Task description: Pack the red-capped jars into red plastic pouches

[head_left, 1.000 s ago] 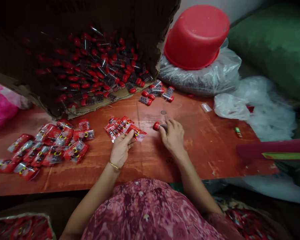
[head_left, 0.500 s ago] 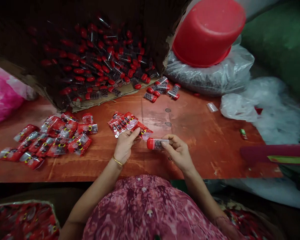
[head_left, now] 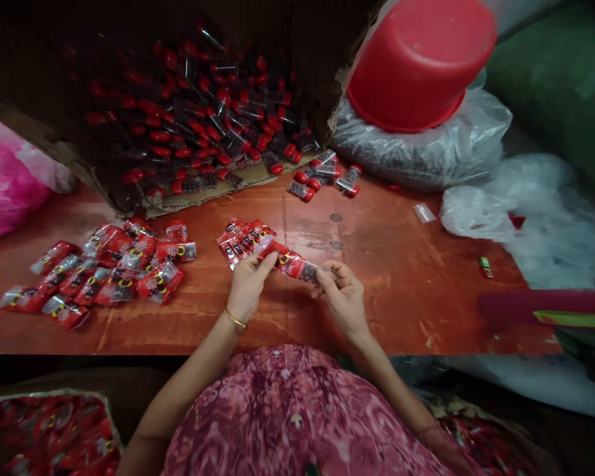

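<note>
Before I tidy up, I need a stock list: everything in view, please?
Table: one, reddish, centre.
Box: one, brown, back left.
Boxed tubes: many, red-capped, inside it.
Loose tubes: about five, red-capped, beside box.
Packets: over ten, red, table left.
Flat wrappers: several, red, table centre.
Held wrapper: one, red, front centre.
Held tube: one, dark, front centre.
Clear bag: one, dark-filled, back right.
Tub: one, red, overturned atop bag.
Plastic bags: several, whitish, right.
Bundle: one, pink, left edge.
Small piece: one, green-red, table right.
Bar: one, maroon, right edge.
Lower heaps: two, red, bottom corners.
Garment: one, pink, bottom centre.
Left grip: one, bare, on wrapper.
Right grip: one, bare, on tube.
</note>
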Motion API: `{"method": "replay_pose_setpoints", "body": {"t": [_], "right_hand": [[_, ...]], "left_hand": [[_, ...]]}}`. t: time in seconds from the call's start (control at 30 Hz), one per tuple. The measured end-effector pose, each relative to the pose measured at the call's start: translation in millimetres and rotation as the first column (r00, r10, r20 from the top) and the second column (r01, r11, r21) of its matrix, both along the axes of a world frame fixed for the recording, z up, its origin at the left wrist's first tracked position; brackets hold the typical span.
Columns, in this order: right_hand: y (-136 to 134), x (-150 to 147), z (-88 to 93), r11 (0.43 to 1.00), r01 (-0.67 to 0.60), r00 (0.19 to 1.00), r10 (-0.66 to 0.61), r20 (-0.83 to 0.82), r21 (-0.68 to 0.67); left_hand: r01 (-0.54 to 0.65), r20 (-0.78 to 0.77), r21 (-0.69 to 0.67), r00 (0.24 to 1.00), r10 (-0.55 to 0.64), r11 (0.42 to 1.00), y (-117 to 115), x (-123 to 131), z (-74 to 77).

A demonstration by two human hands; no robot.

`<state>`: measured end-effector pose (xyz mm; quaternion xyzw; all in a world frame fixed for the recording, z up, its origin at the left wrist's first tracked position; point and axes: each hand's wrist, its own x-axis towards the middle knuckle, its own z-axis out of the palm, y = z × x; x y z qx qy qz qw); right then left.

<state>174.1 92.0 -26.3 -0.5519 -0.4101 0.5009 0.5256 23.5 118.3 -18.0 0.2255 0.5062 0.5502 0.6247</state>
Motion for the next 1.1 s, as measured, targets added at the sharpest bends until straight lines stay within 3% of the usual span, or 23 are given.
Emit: {"method": "replay_pose_setpoints", "body": {"t": [0.17,0.33,0.47,0.77,0.97,1.1], "right_hand": [[0,-12,-3.0,0.999,-0.047,0.999,0.047,0.003,0.017],[4,-24,-8.0,0.999,0.004,1.0,-0.004,-0.001,0.036],[8,-27,-10.1,0.995,-0.104,0.994,0.103,-0.025,-0.013],[7,-44,-13.3,0.998,0.019,0.999,-0.016,-0.032,0.068],[7,-49,-12.4,0.999,-0.041,0.996,0.042,-0.077,0.015],[11,-50,-8.0,0.997,-0.083,0.986,0.081,-0.149,-0.006]], "left_hand": [[-0.071,0.102,-0.018,0.992,0.073,0.997,-2,12,1.4],[-0.051,0.112,0.019,0.992,0.048,0.999,-1,18,-6.7],[-0.052,0.176,-0.019,0.983,0.055,0.998,2,15,-6.0],[-0.108,0.14,0.041,0.985,0.101,0.993,4,23,-8.3],[0.01,0.059,-0.032,0.998,-0.008,0.999,-5,25,-11.8],[0.029,0.102,0.021,0.994,-0.031,0.999,-5,22,-7.6]]}}
